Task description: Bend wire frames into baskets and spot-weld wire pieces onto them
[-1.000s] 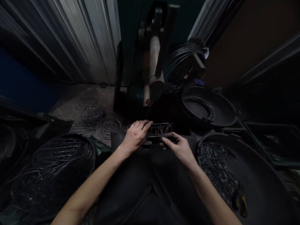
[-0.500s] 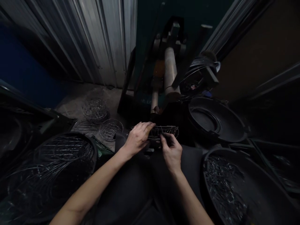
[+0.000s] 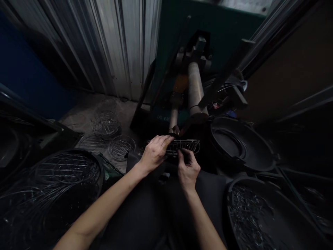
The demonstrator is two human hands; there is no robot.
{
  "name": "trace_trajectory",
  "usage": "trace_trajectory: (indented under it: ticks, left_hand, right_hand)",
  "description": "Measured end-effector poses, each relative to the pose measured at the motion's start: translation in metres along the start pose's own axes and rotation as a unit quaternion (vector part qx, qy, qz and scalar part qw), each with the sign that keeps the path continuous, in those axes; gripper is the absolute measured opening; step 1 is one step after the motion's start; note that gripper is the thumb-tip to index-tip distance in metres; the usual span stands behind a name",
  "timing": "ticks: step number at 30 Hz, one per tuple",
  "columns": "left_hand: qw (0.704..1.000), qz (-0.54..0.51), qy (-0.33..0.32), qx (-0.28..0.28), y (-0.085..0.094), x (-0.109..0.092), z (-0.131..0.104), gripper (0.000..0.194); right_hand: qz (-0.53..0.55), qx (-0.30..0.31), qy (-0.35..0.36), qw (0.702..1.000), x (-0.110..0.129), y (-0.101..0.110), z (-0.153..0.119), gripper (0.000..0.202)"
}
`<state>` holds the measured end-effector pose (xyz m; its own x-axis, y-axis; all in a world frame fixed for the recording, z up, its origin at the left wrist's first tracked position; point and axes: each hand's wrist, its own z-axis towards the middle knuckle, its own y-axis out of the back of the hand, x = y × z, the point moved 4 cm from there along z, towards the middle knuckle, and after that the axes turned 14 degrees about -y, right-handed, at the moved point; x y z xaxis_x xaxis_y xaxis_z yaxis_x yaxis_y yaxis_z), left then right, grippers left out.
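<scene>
A wire rack (image 3: pixel 183 144), seen nearly edge-on, is held level in front of the machine's lower arm. Over its left part lies my left hand (image 3: pixel 156 149), fingers pressed together on top and closed on the wires. At its near edge, my right hand (image 3: pixel 188 165) has the thumb and curled fingers pinched against the wires. Any small piece between those fingertips is hidden. Just beyond the rack is the lower rod (image 3: pixel 173 118) of a green machine, its tip close above the wires. A thick grey cylinder (image 3: pixel 196 85) sits to the right of that rod.
Round wire racks (image 3: pixel 121 147) lie on the floor at left. A black tub (image 3: pixel 100 163) of wire pieces stands front left. At right are a black basin (image 3: pixel 260 152) with a wire coil and another basin (image 3: pixel 288 208) with small metal bits. Corrugated metal (image 3: pixel 127 52) stands behind.
The head view has tilted up slightly, so the machine and basins appear lower. Both hands stay on the wire rack, the right hand's fingers shifting slightly at its near edge.
</scene>
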<state>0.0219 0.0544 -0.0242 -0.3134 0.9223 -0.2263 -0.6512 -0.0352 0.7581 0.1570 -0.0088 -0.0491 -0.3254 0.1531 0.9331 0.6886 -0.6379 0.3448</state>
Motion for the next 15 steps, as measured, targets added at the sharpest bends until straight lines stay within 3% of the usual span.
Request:
trace_trajectory:
  ticks: [15]
  left_hand:
    - [1.0,-0.004,-0.005,-0.009,-0.004,0.013,0.011,0.06]
  right_hand:
    - [-0.01,-0.013,0.024,1.0,0.002,-0.007,0.017,0.026]
